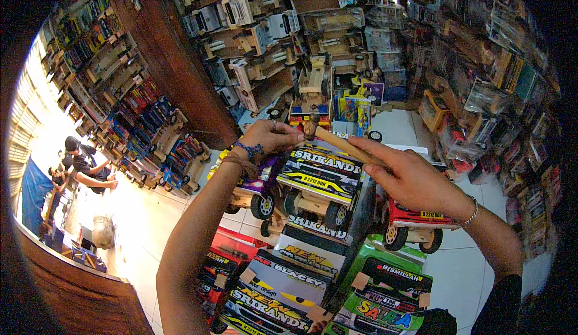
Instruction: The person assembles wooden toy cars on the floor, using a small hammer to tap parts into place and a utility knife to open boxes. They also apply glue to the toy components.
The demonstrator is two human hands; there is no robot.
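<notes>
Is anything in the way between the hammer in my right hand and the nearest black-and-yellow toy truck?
Only your left hand is close: its fingertips sit beside the head of the hammer, near the upper edge of the toy truck. Nothing else visible blocks it, but I can't tell whether those fingers pinch something small.

Middle toy truck (320, 177) between left truck (257, 185) and right truck (404, 216), hammer (344, 146) at its far edge, shelves (277, 88) behind
</notes>
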